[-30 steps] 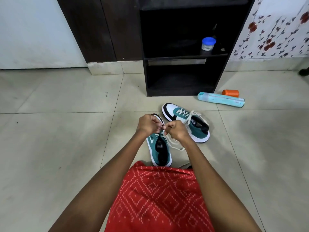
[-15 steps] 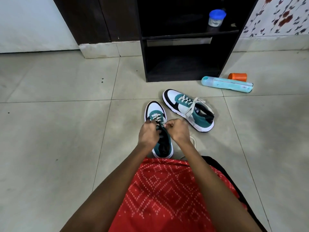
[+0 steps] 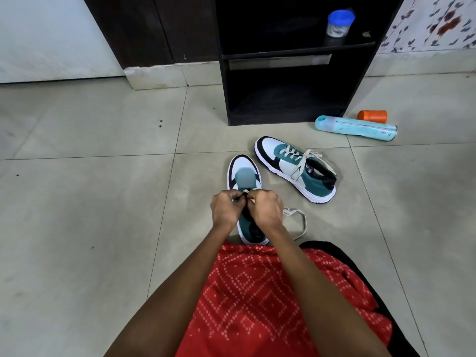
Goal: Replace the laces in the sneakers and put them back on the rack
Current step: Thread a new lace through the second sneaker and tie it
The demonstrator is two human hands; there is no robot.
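The floor of large pale grey tiles [image 3: 90, 215] is smooth with a dull sheen. The black board rack [image 3: 224, 99] looks matt and flat-faced. The near teal, white and black sneaker [image 3: 243, 173] has smooth white and black panels and duller, cloth-like teal ones; the far sneaker of the same colours [image 3: 316, 186] looks alike. The flat off-white lace [image 3: 304, 222] is woven and matt. The red cloth with white dotted diamonds [image 3: 257, 292] is matt. The pale turquoise bottle [image 3: 355, 126] and the small orange cylinder [image 3: 372, 116] look like plastic, the bottle slightly glossy.
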